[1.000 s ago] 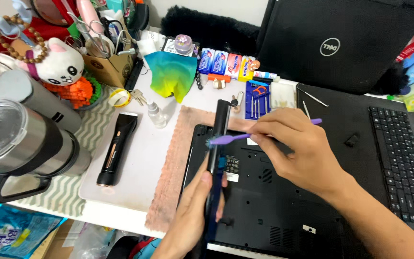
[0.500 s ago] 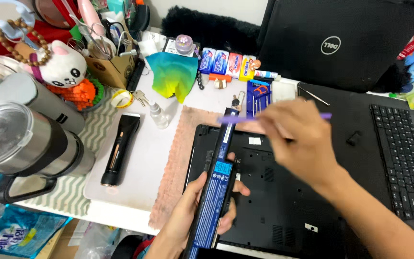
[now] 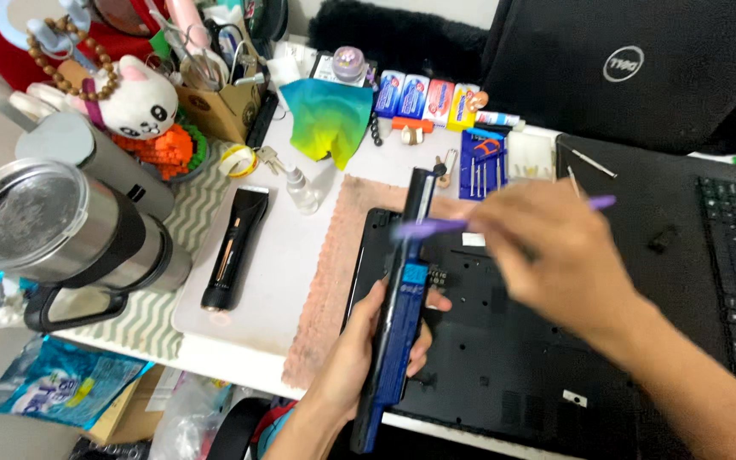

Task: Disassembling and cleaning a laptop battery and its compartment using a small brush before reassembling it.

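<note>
A long black laptop battery is gripped upright by the left hand over an upturned black laptop; a purple brush is pinched in the blurred right hand against its upper end

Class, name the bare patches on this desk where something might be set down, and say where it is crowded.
Free: white mat between trimmer and pink cloth; laptop base near its front edge. Crowded: back row around the cloth and pen box.

Single head view looks steeply down, close over the desk.
</note>
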